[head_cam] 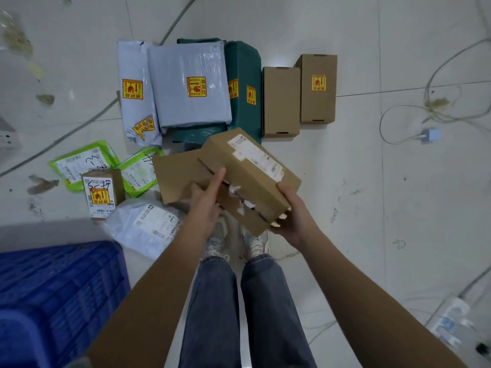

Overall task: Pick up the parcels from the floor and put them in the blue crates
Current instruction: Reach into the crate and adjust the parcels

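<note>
I hold a brown cardboard box with a white shipping label in the air above my feet. My left hand grips its near left side and my right hand grips its near right corner. A flat brown cardboard parcel lies on the floor just behind and left of it. A blue crate stands at the lower left. On the floor ahead lie grey mailer bags, dark green bags, two upright brown boxes, green pouches, a small labelled box and a white bag.
Cables snake over the white tiled floor at right, with a small blue plug. Another cable crosses the floor at left. A power strip lies at the lower right. My feet and jeans are below the held box.
</note>
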Action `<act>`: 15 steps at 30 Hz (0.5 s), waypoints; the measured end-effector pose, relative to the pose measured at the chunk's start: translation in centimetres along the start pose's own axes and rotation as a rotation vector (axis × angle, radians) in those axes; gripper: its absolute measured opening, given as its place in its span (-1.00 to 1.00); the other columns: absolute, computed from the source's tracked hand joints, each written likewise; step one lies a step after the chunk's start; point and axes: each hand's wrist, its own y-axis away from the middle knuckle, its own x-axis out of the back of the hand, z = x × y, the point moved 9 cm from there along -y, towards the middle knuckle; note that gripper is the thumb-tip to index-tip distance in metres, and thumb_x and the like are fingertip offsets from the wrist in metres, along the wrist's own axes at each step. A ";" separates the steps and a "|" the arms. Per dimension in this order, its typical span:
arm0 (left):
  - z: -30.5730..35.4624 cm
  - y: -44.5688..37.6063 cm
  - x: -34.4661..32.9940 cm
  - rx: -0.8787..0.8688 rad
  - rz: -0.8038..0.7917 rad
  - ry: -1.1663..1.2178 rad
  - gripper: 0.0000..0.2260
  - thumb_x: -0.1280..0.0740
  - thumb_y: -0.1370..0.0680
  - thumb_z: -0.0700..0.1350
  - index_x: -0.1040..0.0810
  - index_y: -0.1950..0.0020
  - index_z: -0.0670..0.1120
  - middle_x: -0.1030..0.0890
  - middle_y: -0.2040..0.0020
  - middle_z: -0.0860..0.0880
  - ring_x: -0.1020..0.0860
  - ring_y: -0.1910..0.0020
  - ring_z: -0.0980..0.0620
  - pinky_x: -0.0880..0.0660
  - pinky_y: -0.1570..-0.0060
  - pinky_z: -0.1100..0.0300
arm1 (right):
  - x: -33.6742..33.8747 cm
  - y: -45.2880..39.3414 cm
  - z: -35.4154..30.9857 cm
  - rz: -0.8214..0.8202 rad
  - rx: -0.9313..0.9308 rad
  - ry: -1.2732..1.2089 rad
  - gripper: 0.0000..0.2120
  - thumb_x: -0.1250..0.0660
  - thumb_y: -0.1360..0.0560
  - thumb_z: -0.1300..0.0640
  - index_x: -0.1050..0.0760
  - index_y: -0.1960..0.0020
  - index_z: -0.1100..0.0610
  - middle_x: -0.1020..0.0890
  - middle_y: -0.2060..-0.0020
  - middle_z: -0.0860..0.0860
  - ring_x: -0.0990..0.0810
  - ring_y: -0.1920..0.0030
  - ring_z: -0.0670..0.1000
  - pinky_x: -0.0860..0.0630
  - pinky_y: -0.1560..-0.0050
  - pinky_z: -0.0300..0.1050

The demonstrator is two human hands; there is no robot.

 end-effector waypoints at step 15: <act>3.0 4.9 2.0 -0.062 -0.021 0.000 -0.41 -0.42 -0.41 -0.09 -0.34 -0.41 0.02 -0.60 -0.05 0.01 -0.56 0.00 0.00 -0.55 0.21 0.15 | -3.6 4.5 -7.3 -0.089 0.408 0.378 -0.17 -0.33 -0.24 -0.29 -0.22 -0.44 -0.04 -0.40 -0.36 -0.01 -0.40 -0.34 0.04 -0.39 -0.28 0.04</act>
